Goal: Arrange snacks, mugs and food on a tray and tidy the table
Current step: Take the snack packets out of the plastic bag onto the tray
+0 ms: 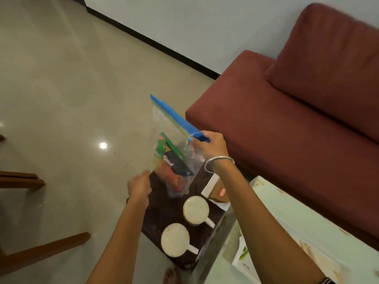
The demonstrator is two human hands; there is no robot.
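Tiled floor (61,89), dark tray (164,214) with two mugs (195,210). Right hand (209,147) pinches snack bag (174,156) by blue seal; left hand (139,186) blurred, grip unclear. Bag hangs over mugs; a swing could topple one.

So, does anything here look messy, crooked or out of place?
Yes: the dark tray with two white mugs juts past the table edge over the floor. The clear snack bag hangs tilted in the hands.
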